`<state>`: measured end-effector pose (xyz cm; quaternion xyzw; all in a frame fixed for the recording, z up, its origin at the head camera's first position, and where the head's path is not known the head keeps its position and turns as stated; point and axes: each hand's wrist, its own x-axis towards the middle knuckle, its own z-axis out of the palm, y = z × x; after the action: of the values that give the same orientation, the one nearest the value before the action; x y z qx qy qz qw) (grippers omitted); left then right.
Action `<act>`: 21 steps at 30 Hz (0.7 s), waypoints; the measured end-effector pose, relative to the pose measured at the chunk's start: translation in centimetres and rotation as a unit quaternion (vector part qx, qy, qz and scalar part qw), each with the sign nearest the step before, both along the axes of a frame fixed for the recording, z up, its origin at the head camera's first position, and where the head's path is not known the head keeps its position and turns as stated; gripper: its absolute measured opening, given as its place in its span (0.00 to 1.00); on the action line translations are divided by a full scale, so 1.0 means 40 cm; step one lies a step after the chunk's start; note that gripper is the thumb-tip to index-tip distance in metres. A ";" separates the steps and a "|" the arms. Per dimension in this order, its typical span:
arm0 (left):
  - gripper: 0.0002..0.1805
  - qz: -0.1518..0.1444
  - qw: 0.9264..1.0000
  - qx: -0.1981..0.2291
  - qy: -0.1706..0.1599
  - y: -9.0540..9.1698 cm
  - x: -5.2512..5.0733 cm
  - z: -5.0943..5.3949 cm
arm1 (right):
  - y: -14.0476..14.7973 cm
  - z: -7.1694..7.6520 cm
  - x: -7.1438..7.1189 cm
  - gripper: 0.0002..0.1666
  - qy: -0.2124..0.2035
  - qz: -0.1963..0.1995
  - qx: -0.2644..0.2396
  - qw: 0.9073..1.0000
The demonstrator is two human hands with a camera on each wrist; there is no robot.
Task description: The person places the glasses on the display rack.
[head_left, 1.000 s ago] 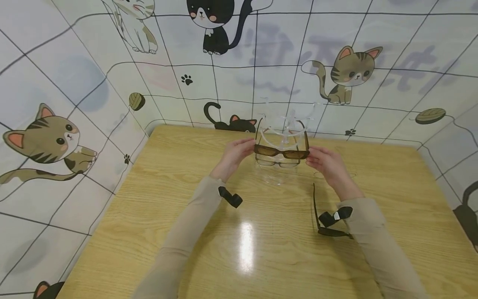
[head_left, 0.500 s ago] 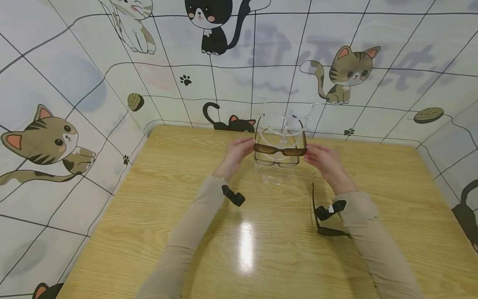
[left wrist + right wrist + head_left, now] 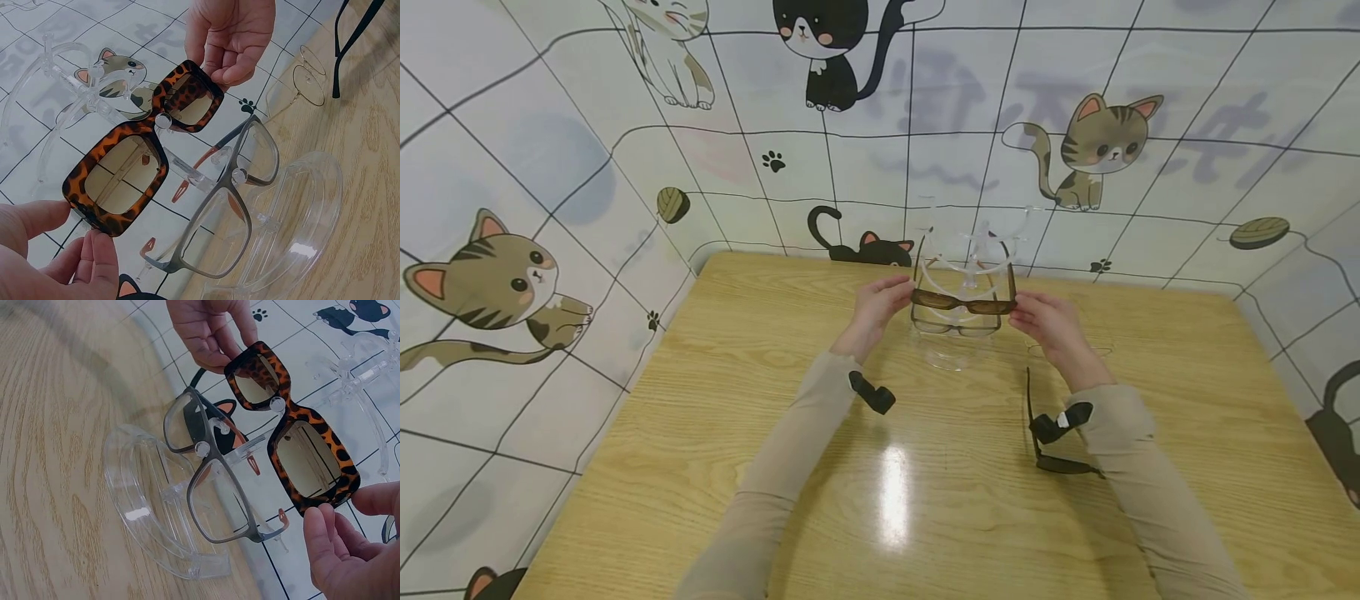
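Tortoiseshell sunglasses (image 3: 134,181) with tinted lenses sit on a clear plastic display stand (image 3: 134,506), one tier above a pair of grey-framed glasses (image 3: 234,187). My left hand (image 3: 878,310) pinches the sunglasses at their left corner between thumb and fingers. On the opposite corner, my right hand (image 3: 1054,333) pinches the frame the same way, as the right wrist view shows with its thumb and fingertips. The grey-framed glasses rest on the lower tier, touched by neither hand.
Dark glasses (image 3: 1067,465) lie on the wooden table (image 3: 760,350), partly behind the right wrist camera. Thin wire-rimmed glasses (image 3: 309,78) lie farther back on the right. A cat-patterned backdrop (image 3: 925,108) stands behind the table.
The sunglasses have shifted slightly left and tipped, so their lenses look narrower from the head view. My right hand moved a little left with them.
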<state>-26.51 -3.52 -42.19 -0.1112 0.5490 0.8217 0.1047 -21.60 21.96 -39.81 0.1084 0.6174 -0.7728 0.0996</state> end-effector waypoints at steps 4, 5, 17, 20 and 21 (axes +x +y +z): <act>0.18 0.000 1.000 -0.006 -0.001 0.000 0.002 0.004 | 0.001 -0.004 0.000 0.29 0.001 0.005 0.005 1.000; 0.18 0.000 1.000 -0.007 -0.001 0.000 0.002 0.004 | 0.001 -0.005 0.000 0.28 0.000 0.007 0.006 1.000; 0.17 0.005 1.000 -0.029 0.003 0.002 0.005 0.012 | -0.002 -0.012 -0.001 0.22 -0.003 0.009 -0.003 1.000; 0.17 0.007 0.999 -0.031 0.005 0.002 0.007 0.011 | -0.002 -0.011 0.000 0.18 -0.001 0.012 -0.004 1.000; 0.17 0.007 0.999 -0.032 0.007 0.002 0.007 0.011 | -0.002 -0.011 0.000 0.17 -0.001 0.013 -0.004 1.000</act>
<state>-26.23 -3.45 -41.75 -0.1127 0.5750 0.8051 0.0917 -21.59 21.88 -40.24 0.1008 0.6152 -0.7741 0.1102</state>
